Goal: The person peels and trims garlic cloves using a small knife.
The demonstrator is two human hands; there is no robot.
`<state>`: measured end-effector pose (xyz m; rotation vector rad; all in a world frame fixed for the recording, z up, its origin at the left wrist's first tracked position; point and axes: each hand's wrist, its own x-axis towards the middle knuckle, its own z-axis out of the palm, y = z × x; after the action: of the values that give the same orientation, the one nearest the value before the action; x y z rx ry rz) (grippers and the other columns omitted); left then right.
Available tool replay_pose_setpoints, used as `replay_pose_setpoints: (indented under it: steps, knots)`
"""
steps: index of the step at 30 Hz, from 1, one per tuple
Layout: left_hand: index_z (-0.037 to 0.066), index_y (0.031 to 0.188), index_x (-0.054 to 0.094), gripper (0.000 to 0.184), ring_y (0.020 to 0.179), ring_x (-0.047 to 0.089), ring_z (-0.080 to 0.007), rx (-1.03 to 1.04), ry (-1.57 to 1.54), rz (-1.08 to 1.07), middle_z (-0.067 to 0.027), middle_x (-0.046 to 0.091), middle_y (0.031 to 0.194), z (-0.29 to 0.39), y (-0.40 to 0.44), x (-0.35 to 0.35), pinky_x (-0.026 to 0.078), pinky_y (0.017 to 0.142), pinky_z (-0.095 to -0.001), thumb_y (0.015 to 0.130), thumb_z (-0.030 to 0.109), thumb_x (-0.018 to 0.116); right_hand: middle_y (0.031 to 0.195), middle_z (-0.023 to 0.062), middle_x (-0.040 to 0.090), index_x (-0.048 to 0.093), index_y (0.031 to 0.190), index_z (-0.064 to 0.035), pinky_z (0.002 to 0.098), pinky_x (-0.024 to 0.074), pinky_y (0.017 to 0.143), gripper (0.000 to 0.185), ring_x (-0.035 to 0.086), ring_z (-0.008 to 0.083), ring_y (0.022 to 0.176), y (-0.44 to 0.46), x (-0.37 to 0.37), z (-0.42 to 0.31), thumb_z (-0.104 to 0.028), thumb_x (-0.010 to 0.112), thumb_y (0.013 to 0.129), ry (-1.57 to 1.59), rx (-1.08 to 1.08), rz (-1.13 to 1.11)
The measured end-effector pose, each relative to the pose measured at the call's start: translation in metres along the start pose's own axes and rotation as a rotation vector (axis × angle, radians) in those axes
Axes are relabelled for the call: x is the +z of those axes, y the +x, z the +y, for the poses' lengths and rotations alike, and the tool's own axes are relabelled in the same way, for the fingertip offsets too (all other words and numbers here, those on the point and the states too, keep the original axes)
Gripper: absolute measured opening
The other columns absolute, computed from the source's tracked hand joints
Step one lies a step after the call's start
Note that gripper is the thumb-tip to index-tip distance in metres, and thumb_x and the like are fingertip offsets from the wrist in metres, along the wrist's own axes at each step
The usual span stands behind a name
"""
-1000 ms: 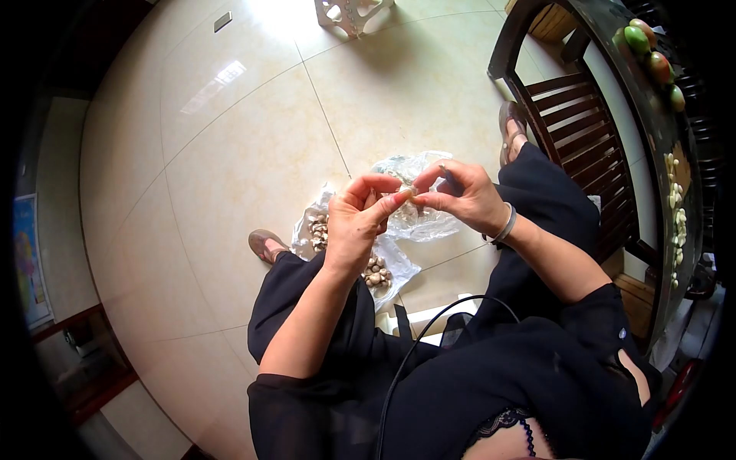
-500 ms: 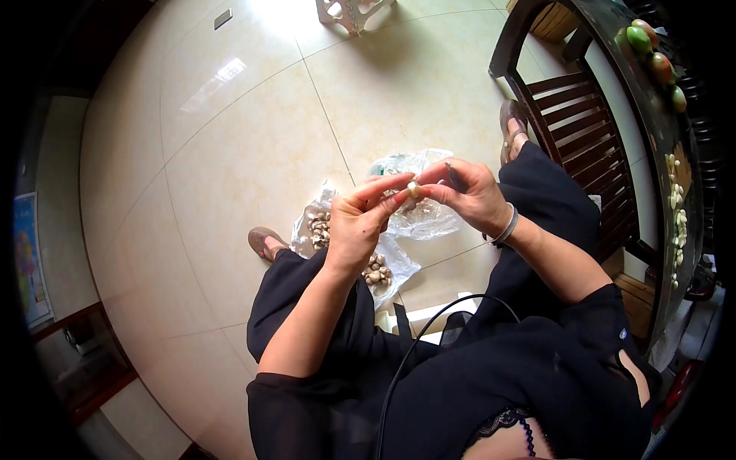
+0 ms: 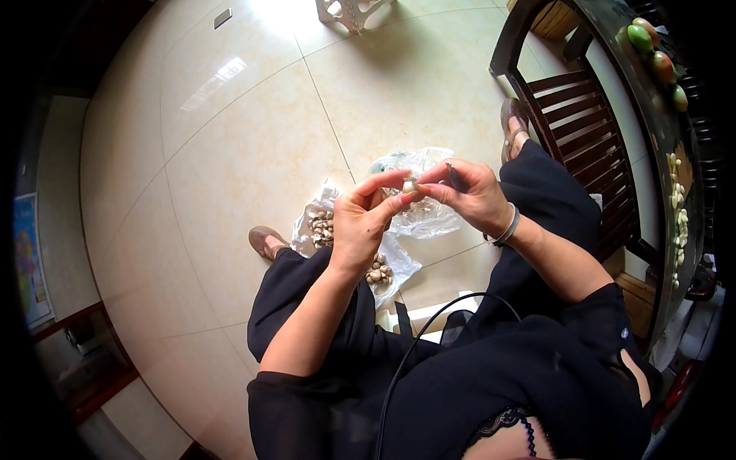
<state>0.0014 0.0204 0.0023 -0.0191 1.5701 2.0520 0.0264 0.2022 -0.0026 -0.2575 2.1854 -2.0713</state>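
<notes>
A small pale garlic clove (image 3: 409, 186) is pinched between the thumb and fingertips of my left hand (image 3: 359, 222). Close against it on the other side are the thumb and forefinger of my right hand (image 3: 474, 201), their tips pressed together. A small dark blade-like tool (image 3: 457, 178) is tucked in the fingers of my right hand; most of it is hidden. Below both hands, a clear plastic bag (image 3: 437, 222) with peelings lies on the floor. Unpeeled garlic cloves (image 3: 320, 228) rest in a white plastic bag (image 3: 304, 244) beside my left wrist, with more cloves (image 3: 379, 270) nearer me.
At the right stands a dark wooden chair (image 3: 567, 115) with slats. A dark bench top beyond it bears a row of peeled white cloves (image 3: 678, 218) and several green-red fruits (image 3: 661, 67). A white plastic stool (image 3: 354, 14) stands far off on the tiled floor (image 3: 230, 153).
My left forefinger has lifted slightly off the clove, and the clove has shifted a little to the left. My right hand has hardly moved.
</notes>
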Motion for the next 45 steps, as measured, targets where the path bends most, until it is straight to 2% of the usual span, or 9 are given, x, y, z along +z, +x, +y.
replay_pose_setpoints:
  steps: [13, 17, 22, 24, 27, 31, 33, 40, 45]
  knots:
    - [-0.004, 0.094, 0.062, 0.022, 0.061, 0.045, -0.003, 0.158, 0.186, -0.031, -0.003, 0.054, 0.087, 0.004, 0.001, 0.003, 0.05, 0.066, -0.0193, 0.072, -0.01, 0.061, 0.074, 0.0046, 0.061, 0.062, 0.086, 0.0021, 0.0182, 0.0457, 0.057, 0.016, 0.056, 0.0062, 0.064, 0.0, -0.002, 0.005, -0.012, 0.063, 0.079, 0.087, 0.071, 0.032]
    - [-0.003, 0.094, 0.062, 0.023, 0.059, 0.044, -0.0027, 0.15, 0.249, -0.015, -0.0001, 0.051, 0.076, 0.002, 0.001, 0.001, 0.05, 0.064, -0.019, 0.072, -0.01, 0.061, 0.079, 0.0045, 0.061, 0.058, 0.09, 0.0034, 0.0184, 0.0447, 0.063, 0.015, 0.055, 0.0066, 0.07, -0.001, -0.004, -0.004, -0.009, 0.059, 0.082, 0.103, 0.129, -0.034]
    - [-0.003, 0.094, 0.062, 0.023, 0.057, 0.041, -0.0021, 0.123, 0.209, -0.013, 0.0037, 0.044, 0.065, 0.002, 0.001, 0.003, 0.049, 0.065, -0.0187, 0.072, -0.01, 0.061, 0.072, 0.0036, 0.061, 0.061, 0.084, 0.0018, 0.0183, 0.0457, 0.056, 0.012, 0.055, 0.0054, 0.063, -0.001, -0.002, -0.005, -0.008, 0.063, 0.077, 0.093, 0.144, 0.025]
    - [-0.001, 0.094, 0.063, 0.023, 0.052, 0.038, -0.0013, 0.177, 0.129, -0.032, 0.0023, 0.053, 0.067, -0.001, 0.002, 0.004, 0.037, 0.05, -0.016, 0.072, -0.007, 0.063, 0.072, 0.0037, 0.061, 0.06, 0.084, 0.002, 0.0182, 0.0457, 0.056, 0.012, 0.055, 0.0051, 0.063, -0.001, -0.002, -0.003, -0.008, 0.062, 0.078, 0.088, 0.143, 0.031]
    - [-0.002, 0.096, 0.061, 0.022, 0.053, 0.037, -0.0007, 0.069, 0.068, -0.043, 0.0065, 0.042, 0.062, -0.002, 0.001, -0.001, 0.037, 0.049, -0.0151, 0.074, -0.006, 0.061, 0.073, 0.0041, 0.061, 0.059, 0.084, 0.0026, 0.018, 0.0457, 0.056, 0.012, 0.055, 0.0048, 0.063, -0.002, 0.0, -0.004, -0.008, 0.062, 0.078, 0.107, 0.15, 0.047]
    - [-0.001, 0.1, 0.06, 0.025, 0.052, 0.037, -0.0002, -0.013, 0.009, -0.048, 0.0063, 0.045, 0.064, 0.002, 0.001, 0.0, 0.029, 0.045, -0.015, 0.076, -0.002, 0.062, 0.073, 0.005, 0.062, 0.058, 0.085, 0.0031, 0.0179, 0.0462, 0.057, 0.013, 0.057, 0.0051, 0.064, -0.001, 0.003, -0.005, -0.008, 0.06, 0.079, 0.217, 0.128, 0.083]
    - [0.002, 0.097, 0.061, 0.022, 0.048, 0.034, -0.0004, -0.085, -0.066, -0.03, 0.008, 0.04, 0.054, 0.002, 0.002, 0.002, 0.026, 0.043, -0.015, 0.076, 0.009, 0.066, 0.073, 0.0051, 0.062, 0.057, 0.085, 0.0032, 0.018, 0.0463, 0.057, 0.012, 0.057, 0.0054, 0.065, -0.001, 0.003, -0.002, -0.007, 0.06, 0.079, 0.225, 0.128, 0.089]
    - [0.003, 0.095, 0.06, 0.021, 0.046, 0.032, -0.001, -0.159, -0.082, -0.008, 0.0074, 0.043, 0.055, -0.003, 0.003, 0.001, 0.022, 0.041, -0.0166, 0.08, 0.017, 0.063, 0.079, 0.007, 0.062, 0.054, 0.091, 0.0024, 0.0194, 0.0468, 0.065, 0.01, 0.059, 0.0086, 0.072, -0.003, -0.001, -0.006, -0.003, 0.055, 0.082, -0.062, 0.136, -0.017]
    - [0.003, 0.093, 0.06, 0.017, 0.046, 0.031, -0.0015, -0.163, -0.225, -0.045, 0.0065, 0.043, 0.056, -0.011, 0.004, -0.006, 0.021, 0.04, -0.0169, 0.084, 0.018, 0.059, 0.079, 0.0054, 0.061, 0.054, 0.09, 0.0019, 0.0192, 0.0466, 0.065, 0.009, 0.058, 0.0078, 0.072, -0.003, 0.001, -0.005, -0.003, 0.054, 0.083, 0.087, 0.156, 0.007]
